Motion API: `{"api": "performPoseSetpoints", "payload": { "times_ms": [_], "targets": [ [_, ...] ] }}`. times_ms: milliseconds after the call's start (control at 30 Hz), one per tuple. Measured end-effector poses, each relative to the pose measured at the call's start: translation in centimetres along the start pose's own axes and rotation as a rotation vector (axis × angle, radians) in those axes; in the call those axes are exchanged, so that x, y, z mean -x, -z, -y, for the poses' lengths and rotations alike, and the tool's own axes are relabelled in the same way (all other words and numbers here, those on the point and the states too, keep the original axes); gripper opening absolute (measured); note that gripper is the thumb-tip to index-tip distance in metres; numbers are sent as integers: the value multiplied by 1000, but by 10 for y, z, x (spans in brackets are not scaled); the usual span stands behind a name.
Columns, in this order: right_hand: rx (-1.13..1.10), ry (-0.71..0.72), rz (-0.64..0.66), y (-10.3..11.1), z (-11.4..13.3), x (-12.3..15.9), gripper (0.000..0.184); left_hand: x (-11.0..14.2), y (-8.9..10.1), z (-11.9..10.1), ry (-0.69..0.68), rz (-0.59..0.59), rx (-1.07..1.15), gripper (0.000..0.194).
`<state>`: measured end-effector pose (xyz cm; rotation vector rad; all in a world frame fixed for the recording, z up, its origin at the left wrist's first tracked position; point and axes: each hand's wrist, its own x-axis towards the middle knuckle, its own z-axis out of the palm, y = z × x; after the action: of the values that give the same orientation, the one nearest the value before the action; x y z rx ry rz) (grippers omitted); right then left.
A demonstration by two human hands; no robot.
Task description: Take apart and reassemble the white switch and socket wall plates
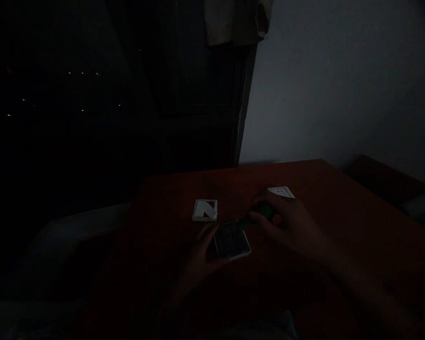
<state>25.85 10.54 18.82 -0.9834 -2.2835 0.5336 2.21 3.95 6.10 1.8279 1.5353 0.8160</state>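
A dark, square plate with a thin white rim point(233, 242) lies between the fingers of the person's left hand point(204, 255), which grip its left side. The right hand's point(286, 221) fingers are closed around a dark green, rounded object point(264, 209), its narrow end at the plate's far edge. Beyond the left fingers lies a white, square frame with angular cut-outs point(199, 211); just beyond the right, a white, flat-faced plate point(282, 191). The reddish-brown, straight-edged tabletop point(156, 203) stretches outward on both sides of the hands.
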Motion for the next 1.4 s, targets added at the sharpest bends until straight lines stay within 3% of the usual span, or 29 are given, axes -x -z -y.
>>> {"api": "performPoseSetpoints", "payload": {
  "times_ms": [300,533,667,767,900,1167,1400],
  "targets": [
    [204,105,141,6,21,-17,22,-1,0,1,-41,7,0,72],
    [416,177,178,3,37,-32,34,-1,1,-1,-32,5,-56,73],
    [287,213,238,6,46,-35,22,0,0,3,-58,-18,-57,74],
    [172,225,291,8,50,-36,28,0,-1,4,-68,-35,-71,73],
    [204,226,273,6,49,-41,18,0,-2,4,-72,-41,-85,73],
    [403,233,225,1,51,-48,25,0,-3,6,-50,-25,-82,75],
    [234,292,300,1,56,-49,30,-2,1,1,-42,-12,-115,72]
  ]
}}
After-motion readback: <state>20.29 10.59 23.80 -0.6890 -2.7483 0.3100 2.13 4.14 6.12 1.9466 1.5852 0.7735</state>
